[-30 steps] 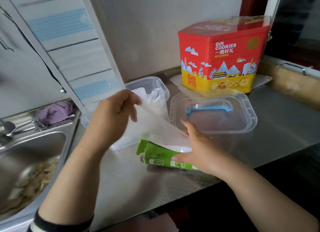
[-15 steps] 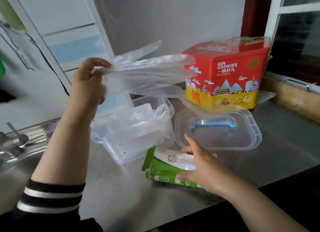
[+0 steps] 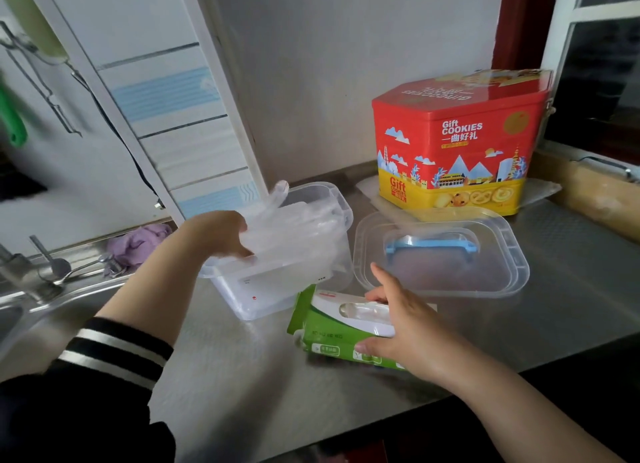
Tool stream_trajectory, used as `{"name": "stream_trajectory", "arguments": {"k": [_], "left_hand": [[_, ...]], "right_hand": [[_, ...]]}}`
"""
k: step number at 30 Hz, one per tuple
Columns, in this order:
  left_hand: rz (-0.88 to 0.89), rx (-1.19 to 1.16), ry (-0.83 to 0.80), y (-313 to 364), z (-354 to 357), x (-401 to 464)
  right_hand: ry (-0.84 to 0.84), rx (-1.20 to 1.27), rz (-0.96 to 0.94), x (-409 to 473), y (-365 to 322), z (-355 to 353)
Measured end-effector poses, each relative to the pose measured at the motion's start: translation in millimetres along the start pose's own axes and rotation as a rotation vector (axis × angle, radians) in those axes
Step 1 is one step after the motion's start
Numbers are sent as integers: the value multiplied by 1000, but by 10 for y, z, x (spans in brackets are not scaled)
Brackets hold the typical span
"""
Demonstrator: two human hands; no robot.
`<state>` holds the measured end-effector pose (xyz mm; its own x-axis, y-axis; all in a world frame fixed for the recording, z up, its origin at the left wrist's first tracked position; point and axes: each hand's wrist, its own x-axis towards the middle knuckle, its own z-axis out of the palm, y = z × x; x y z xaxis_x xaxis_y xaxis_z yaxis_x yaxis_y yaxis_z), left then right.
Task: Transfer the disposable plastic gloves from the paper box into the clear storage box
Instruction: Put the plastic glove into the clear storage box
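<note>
The left hand had dropped from head height to the clear storage box near the tabletop's back edge, fingers pinching the plastic gloves inside its rim. The right hand stayed gripping the paper box.

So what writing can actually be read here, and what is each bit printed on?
"Gift COOKIES", white letters, with a line of Chinese characters under them: front of the red tin.
"Gift COOKIES", small red letters: tin's yellow band, lower left.
Tin lid: mirrored lettering, too skewed to read.
Green paper box, held by the right hand: small labels, too blurred to read.
Clear box: tiny marks, unreadable.
</note>
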<state>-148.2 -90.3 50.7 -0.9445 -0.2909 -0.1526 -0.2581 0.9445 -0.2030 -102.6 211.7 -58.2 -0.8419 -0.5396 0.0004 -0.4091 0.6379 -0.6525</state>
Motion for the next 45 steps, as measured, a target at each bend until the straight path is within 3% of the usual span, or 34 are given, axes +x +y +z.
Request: {"name": "stream_trajectory", "arguments": {"k": [5, 10, 11, 13, 15, 16, 19, 21, 23, 28, 31, 35, 41, 45], "left_hand": [[45, 187, -11, 143, 158, 20], [-80, 209, 109, 96, -141, -213], [-83, 225, 194, 116, -199, -301], [6, 145, 554, 238, -234, -483], [190, -221, 920, 529, -132, -719], [308, -434, 952, 704, -44, -843], [629, -686, 593, 1108, 435, -1019], [679, -712, 340, 1187, 766, -973], [662, -726, 221, 1195, 994, -898], [627, -674, 326, 1209, 1115, -818], [626, -717, 278, 1150, 1115, -804], [658, -792, 245, 1140, 1133, -783], [675, -879, 250, 1161, 1154, -766], [624, -837, 277, 1184, 1147, -763]], "right_hand": [[-4, -16, -7, 6, -8, -3], [4, -34, -16, 28, -6, 0], [0, -29, -12, 28, -5, 0], [2, -7, 1, 32, -3, -1], [35, 46, 9, 49, 5, 5], [68, 79, 12, 60, 2, 3], [141, 135, 35, 103, 5, 3], [139, 144, 48, 134, 9, -9], [136, 151, 62, 159, 13, -20], [129, 110, -32, 192, 39, -42], [46, 157, -125, 166, 48, -51], [-74, 69, -72, 162, -19, -125], [77, -74, -152, 155, 15, -17], [265, 184, -225, 123, 11, 91]]}}
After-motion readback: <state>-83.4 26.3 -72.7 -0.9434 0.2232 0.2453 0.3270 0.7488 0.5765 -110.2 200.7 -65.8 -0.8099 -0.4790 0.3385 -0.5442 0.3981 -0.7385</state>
